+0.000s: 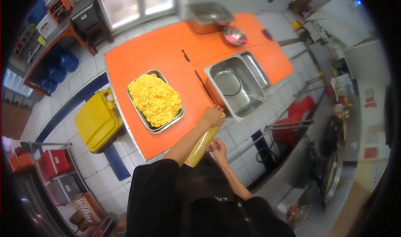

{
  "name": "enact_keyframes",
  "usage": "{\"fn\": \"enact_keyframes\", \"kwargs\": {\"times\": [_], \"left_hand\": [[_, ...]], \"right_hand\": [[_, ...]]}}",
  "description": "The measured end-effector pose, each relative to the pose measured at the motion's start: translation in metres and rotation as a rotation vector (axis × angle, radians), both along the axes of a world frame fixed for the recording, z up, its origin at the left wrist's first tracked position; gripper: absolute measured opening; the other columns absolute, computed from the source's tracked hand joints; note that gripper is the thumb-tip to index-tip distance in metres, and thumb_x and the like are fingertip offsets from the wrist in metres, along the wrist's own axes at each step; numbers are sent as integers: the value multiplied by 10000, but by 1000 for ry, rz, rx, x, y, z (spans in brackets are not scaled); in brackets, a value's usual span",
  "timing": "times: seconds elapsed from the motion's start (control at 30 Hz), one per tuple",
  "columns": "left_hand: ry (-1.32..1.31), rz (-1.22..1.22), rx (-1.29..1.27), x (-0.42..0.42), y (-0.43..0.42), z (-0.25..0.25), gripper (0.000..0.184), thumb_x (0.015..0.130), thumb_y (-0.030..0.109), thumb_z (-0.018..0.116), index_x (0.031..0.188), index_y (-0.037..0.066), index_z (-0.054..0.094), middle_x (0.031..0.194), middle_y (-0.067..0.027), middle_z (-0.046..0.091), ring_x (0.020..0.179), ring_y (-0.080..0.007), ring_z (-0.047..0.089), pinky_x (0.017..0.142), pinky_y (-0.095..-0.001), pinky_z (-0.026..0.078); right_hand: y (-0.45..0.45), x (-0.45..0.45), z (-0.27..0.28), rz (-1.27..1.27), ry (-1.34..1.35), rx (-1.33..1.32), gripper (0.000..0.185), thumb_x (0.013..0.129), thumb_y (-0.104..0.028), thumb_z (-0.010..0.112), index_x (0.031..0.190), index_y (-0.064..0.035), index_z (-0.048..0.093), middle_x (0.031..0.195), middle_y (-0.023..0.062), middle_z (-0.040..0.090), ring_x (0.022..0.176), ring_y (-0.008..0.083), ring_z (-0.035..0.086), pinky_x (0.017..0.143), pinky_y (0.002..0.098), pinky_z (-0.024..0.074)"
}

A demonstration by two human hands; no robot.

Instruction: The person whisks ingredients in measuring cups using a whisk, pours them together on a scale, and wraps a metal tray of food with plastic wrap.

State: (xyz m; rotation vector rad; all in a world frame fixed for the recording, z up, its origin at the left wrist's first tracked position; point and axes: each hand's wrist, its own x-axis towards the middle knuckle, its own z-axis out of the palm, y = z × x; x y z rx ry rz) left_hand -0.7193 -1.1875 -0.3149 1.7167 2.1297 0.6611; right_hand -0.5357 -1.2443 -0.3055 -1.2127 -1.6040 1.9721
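My left hand (213, 115) is closed around the far end of a long, shiny yellowish roll of cling film (199, 148), which slants in front of my body at the table's near edge. My right hand (217, 150) is at the roll's right side, its fingertips pinched together close to the film; whatever is between them is too small to make out. Left of the roll, a rectangular metal tray (158, 131) is heaped with a yellow, lumpy food mixture (154, 99).
The orange table (163, 55) also carries a deep steel pan (243, 107) with a strainer (227, 83), a metal bowl (234, 35) with a pink utensil, and another steel pan (209, 17). A yellow bin (98, 120) stands left; a stove counter (309, 174) runs along the right.
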Motion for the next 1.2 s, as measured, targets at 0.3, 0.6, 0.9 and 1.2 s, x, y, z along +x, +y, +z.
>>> {"fn": "enact_keyframes", "kwargs": {"times": [0.3,0.6,0.9,1.2], "left_hand": [[-191,274,-154,4,-49,54,600,835,492,649,1176,1,599,998,-238,671,928,-361,660,803,-432,518],[-1169,1232,193,177,-270,-16,487,979,318,585,1271,-70,542,1158,-153,650,1040,-189,616,905,-319,478],[-91,1339,-310,88,-291,42,375,825,302,706,1073,30,636,1115,-177,639,1037,-363,611,825,-449,508],[-514,456,165,8,-232,3,311,819,174,678,1121,110,648,1045,-130,653,1016,-323,604,862,-416,491]], "right_hand": [[31,67,-23,-116,119,-204,33,967,-74,543,941,-63,561,817,23,618,759,126,608,731,286,523],[57,17,33,698,-37,569,75,908,-87,570,912,-18,598,798,74,587,734,175,555,701,319,459],[24,-81,21,1084,64,423,86,854,-96,589,895,-22,606,774,123,585,746,239,564,707,362,445],[16,-89,31,1147,26,524,117,837,-88,627,804,15,582,728,94,584,693,167,553,675,319,463]]}}
